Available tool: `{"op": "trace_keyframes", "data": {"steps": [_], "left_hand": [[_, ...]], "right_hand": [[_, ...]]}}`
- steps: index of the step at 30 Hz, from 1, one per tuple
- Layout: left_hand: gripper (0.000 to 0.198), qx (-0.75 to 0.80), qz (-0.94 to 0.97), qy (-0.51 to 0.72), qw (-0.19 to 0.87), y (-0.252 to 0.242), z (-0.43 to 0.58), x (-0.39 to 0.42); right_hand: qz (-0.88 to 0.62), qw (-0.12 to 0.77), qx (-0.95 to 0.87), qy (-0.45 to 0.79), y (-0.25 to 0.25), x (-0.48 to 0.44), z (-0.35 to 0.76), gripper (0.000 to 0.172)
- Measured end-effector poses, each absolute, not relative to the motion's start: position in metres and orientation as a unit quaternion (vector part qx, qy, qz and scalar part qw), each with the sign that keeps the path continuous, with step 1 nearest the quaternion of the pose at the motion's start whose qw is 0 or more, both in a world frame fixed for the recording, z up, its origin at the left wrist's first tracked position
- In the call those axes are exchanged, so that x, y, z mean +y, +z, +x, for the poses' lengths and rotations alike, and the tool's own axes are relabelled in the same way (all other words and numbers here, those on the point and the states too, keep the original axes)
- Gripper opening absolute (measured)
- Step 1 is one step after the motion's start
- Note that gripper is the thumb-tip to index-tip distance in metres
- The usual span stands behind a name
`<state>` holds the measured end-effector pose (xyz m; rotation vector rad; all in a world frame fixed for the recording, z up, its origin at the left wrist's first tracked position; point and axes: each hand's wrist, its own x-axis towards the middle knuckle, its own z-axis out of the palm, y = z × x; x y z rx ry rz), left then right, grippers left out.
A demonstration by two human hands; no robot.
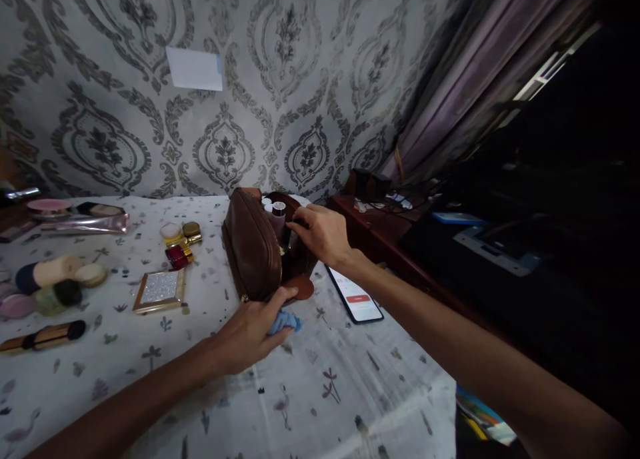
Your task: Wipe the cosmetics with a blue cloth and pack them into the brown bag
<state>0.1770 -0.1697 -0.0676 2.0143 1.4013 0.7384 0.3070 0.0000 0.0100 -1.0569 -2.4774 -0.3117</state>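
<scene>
**Open pouch, standing**

The brown leather pouch [253,249] stands upright on the tabletop [325,379], zip open at the top, capped bottles [277,212] poking from its mouth. A crumpled blue cloth [287,322] lies just beside its near end.

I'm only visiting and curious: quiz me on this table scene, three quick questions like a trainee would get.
1. True or false: the phone has a dark screen.
2. The right hand is at which part of the pouch? A) its open top B) its base C) a strap
3. Fill in: a ___ cloth peeks out from under the left hand.

Key: 1 false, the screen is lit; 2 A; 3 blue.
</scene>
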Motion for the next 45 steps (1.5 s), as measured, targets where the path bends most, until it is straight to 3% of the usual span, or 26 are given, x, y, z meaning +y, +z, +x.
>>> {"op": "trace_keyframes", "data": {"steps": [16,27,37,45], "left_hand": [[0.051,0.532,0.762,0.257,0.266,-0.074,0.177,-0.168],[0.051,0.54,0.757,0.253,0.266,-0.081,0.177,-0.168],[0.054,0.549,0.767,0.215,0.253,-0.077,0.178,-0.168],[0.053,0.574,0.801,0.112,0.129,-0.068,0.175,-0.168]], "right_hand": [[-0.344,0.047,-0.924,-0.161,0.023,-0.003,0.307,0.017],[-0.362,0.049,-0.922,-0.127,0.036,-0.008,0.31,0.017],[-0.362,-0.014,-0.917,-0.166,0.037,-0.008,0.304,0.02],[-0.355,-0.037,-0.921,-0.156,0.043,-0.011,0.303,0.022]]}}
